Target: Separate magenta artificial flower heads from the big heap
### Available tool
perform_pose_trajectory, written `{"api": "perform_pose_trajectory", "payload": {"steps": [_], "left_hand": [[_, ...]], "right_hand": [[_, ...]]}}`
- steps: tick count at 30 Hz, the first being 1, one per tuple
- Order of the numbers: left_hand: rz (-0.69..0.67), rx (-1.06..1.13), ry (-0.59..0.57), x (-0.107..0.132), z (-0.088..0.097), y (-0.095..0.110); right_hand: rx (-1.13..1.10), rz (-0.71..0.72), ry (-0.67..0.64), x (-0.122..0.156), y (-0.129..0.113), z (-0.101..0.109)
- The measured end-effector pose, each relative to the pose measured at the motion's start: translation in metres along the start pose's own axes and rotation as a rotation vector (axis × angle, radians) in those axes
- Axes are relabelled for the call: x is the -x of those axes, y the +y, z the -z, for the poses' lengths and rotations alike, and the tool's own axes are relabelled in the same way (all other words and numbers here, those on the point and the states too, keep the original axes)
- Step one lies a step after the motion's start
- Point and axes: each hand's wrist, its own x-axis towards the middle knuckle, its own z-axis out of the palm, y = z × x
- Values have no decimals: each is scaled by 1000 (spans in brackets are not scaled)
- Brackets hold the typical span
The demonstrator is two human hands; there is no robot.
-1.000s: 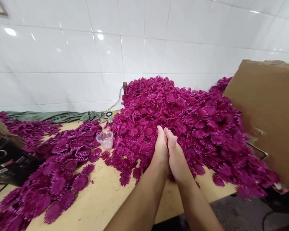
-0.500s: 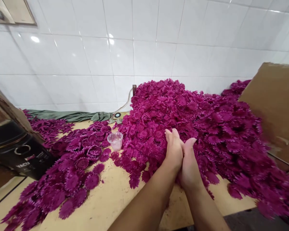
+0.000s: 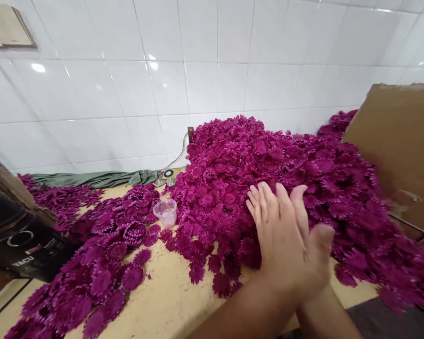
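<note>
My left hand (image 3: pixel 282 240) lies flat, back up and fingers stretched out, across my right hand (image 3: pixel 300 200). The right hand is mostly hidden beneath it; only straight fingertips and the wrist show. Nothing can be seen between the palms. Both hands hover over the near edge of a big heap of magenta artificial flower heads (image 3: pixel 268 155), which is banked against the tiled wall. A flatter spread of the same flower heads (image 3: pixel 102 254) covers the wooden table (image 3: pixel 162 301) on the left.
A small clear plastic cup (image 3: pixel 166 212) stands between the two flower masses. A cardboard box (image 3: pixel 403 136) rises at the right. A black appliance (image 3: pixel 17 245) sits at the left edge. Green cloth (image 3: pixel 92 179) and a cable lie along the wall.
The hands were pressed palm to palm, upright, in front of the heap. Now the left hand has slid across over the right one, and both are lower and further right.
</note>
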Motion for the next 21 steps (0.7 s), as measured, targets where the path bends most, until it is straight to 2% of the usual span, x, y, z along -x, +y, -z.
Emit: {"api": "perform_pose_trajectory", "payload": {"steps": [1, 3, 5, 8, 10, 12, 13, 14, 16, 18, 21], "left_hand": [[-78, -152, 68, -4, 2, 1], [-78, -312, 202, -16, 8, -5], [-84, -382, 252, -23, 13, -15], [-129, -443, 209, -9, 8, -26], [-247, -495, 107, 5, 0, -25], [-343, -606, 75, 7, -4, -22], [-313, -659, 91, 1, -2, -21], [-224, -699, 176, -6, 1, -21], [-154, -782, 218, -20, 10, -25], [-181, -824, 234, -23, 16, -31], [-284, -831, 199, -2, 11, -37]], "right_hand": [[8, 13, -4, -1, -1, -2], [3, 16, -12, 1, 0, -7], [-34, -5, -21, 7, 4, -11], [-113, -21, -27, 13, 9, -7], [-155, 17, -1, 12, 9, -2], [-232, 36, 26, 9, 8, 0], [-288, 18, 31, 8, 8, -1], [-352, -22, 23, 7, 8, -3], [-474, -128, -13, 10, 10, -7], [-520, -201, -48, 16, 12, -11], [-459, -166, -47, 27, 11, -17]]}}
